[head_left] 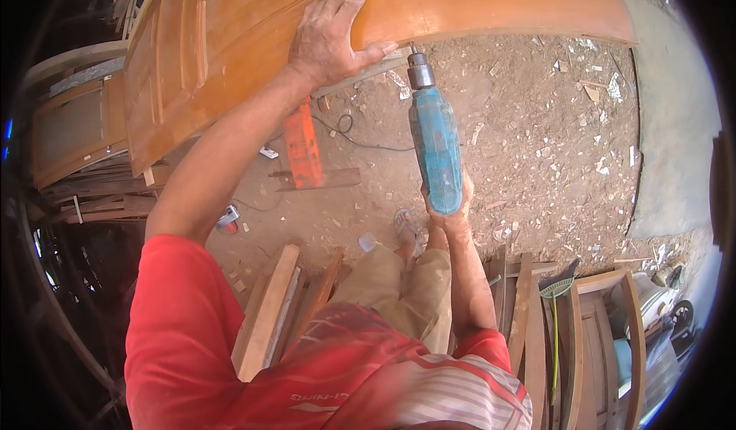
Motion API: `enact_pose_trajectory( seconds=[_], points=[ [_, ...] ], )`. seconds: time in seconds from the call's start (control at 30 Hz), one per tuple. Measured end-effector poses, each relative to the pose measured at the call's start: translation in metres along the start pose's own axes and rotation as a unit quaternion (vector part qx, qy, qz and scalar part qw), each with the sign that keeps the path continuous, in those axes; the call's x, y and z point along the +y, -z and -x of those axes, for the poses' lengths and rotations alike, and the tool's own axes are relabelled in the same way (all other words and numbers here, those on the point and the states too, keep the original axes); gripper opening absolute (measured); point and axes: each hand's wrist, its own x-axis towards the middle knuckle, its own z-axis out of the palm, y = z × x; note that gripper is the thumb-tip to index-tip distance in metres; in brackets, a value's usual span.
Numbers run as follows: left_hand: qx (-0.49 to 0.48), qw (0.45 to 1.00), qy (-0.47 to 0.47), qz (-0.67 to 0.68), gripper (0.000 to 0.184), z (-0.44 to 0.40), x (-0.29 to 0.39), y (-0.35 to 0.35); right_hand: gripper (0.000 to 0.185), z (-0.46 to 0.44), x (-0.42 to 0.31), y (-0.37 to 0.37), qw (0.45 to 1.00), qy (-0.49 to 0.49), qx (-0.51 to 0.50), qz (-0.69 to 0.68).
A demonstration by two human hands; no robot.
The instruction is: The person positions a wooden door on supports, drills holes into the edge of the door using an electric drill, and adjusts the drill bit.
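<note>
Blue, metal-chucked drill (435, 142) held in my right grip (463, 205) should sit square to the orange-brown wooden panel (502, 7) under my spread left hand (328, 37).

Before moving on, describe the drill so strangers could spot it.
Find the glossy wooden panel up top, then the right hand below. That hand grips the drill, whose blue body and metal chuck stand out from the orange object at its left.
</note>
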Motion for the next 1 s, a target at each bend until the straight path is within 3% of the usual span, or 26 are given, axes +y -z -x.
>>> enact_pose_trajectory(
  seconds=[0.27, 0.47, 0.53, 0.63, 0.77, 0.87, 1.0],
  points=[
    [-0.015, 1.0, 0.004, -0.004, 0.091, 0.001, 0.0, -0.001, 0.037, 0.003, 0.002, -0.002, 1.0, 0.002, 0.002, 0.016],
    [0.003, 1.0, -0.018, 0.0, 0.086, -0.001, 0.002, -0.001, 0.029, 0.021, 0.008, -0.016, 0.995, -0.057, 0.008, -0.076],
    [0.004, 1.0, -0.021, -0.004, 0.085, 0.0, 0.003, 0.0, 0.047, 0.031, 0.014, -0.025, 0.994, -0.058, -0.014, -0.087],
    [0.017, 0.999, -0.032, -0.013, 0.082, -0.001, -0.002, -0.002, 0.037, 0.059, 0.016, -0.037, 0.985, -0.076, 0.014, -0.154],
    [0.024, 0.999, -0.034, -0.016, 0.081, 0.003, -0.005, -0.009, 0.03, 0.11, 0.01, -0.02, 0.998, -0.025, 0.02, -0.048],
    [0.023, 0.999, -0.024, -0.029, 0.081, 0.004, -0.002, -0.009, 0.032, 0.114, -0.019, -0.002, 0.999, -0.035, 0.017, 0.017],
    [0.016, 0.999, -0.014, -0.025, 0.081, 0.005, 0.0, -0.005, 0.043, 0.108, -0.027, 0.005, 0.998, 0.044, 0.012, 0.049]
  ],
)
